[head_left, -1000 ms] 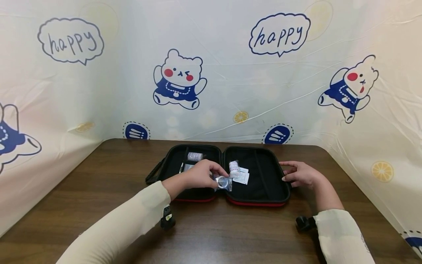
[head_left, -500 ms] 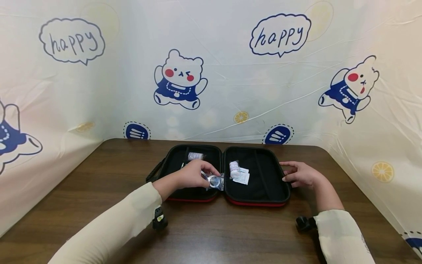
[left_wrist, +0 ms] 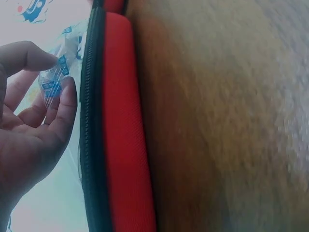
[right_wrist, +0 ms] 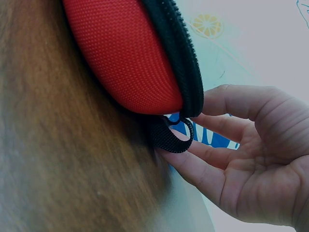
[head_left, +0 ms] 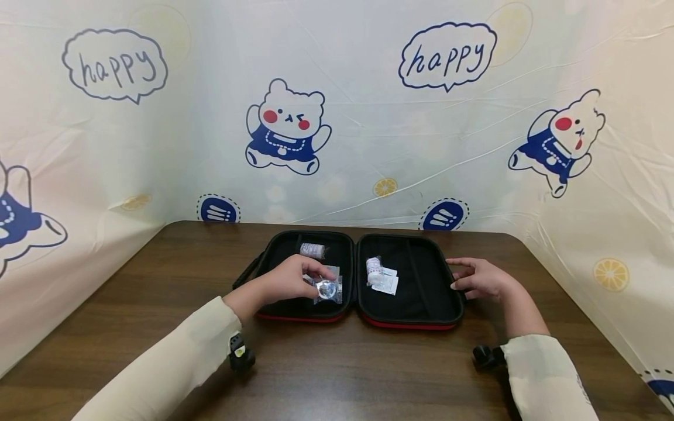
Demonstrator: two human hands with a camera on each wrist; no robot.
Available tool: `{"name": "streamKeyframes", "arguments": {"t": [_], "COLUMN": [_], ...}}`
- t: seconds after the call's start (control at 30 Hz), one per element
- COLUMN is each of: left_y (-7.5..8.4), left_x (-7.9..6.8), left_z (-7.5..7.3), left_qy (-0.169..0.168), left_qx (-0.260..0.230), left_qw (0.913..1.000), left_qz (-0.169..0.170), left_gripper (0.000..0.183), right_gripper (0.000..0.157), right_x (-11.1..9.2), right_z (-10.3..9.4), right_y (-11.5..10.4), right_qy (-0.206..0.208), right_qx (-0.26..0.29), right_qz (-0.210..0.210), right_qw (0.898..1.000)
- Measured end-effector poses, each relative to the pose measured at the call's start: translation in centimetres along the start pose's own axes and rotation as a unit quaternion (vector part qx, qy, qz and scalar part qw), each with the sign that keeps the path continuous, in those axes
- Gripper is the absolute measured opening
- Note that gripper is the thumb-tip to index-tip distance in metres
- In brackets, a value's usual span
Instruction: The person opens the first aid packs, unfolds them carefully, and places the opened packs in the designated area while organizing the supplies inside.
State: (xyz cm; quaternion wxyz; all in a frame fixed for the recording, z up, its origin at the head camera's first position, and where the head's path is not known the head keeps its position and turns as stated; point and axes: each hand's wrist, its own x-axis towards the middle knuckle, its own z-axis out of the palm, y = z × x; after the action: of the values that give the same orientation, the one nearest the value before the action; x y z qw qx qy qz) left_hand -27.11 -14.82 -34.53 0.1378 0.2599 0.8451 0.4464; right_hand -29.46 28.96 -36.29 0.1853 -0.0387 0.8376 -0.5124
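Pinching a clear packet over the case, left of its hinge, the left hand is nearer than the spread-fingered right hand.

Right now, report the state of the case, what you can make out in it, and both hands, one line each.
Case: open, both halves spread on the table.
Clear packet: pinched over the left half; sealed or not, cannot tell.
Left hand: pinching that packet.
Right hand: fingers at the case's right edge.
Left bottle: on its side.
Right bottle: lying or tilted, cannot tell.
White squares: flat.
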Motion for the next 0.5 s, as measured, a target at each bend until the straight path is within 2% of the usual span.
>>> {"name": "streamKeyframes", "arguments": {"t": [0.3, 0.5], "left_y": [-0.6, -1.0], "left_x": [-1.4, -2.4], "left_z": [-1.8, -2.8], "left_qy": [0.008, -0.001], "left_qx": [-0.008, -0.013], "left_qw": [0.9999, 0.9992], "left_qz": [0.001, -0.039], "left_gripper": [0.038, 0.025], "right_gripper": [0.074, 0.074], "right_x": [0.0, 0.0], "right_z": [-0.1, 0.0], "right_y": [0.0, -0.1], "right_qy": [-0.001, -0.001], "right_qx": [0.004, 0.003], "right_qz": [-0.001, 0.001], "right_qw": [1.000, 1.000]}}
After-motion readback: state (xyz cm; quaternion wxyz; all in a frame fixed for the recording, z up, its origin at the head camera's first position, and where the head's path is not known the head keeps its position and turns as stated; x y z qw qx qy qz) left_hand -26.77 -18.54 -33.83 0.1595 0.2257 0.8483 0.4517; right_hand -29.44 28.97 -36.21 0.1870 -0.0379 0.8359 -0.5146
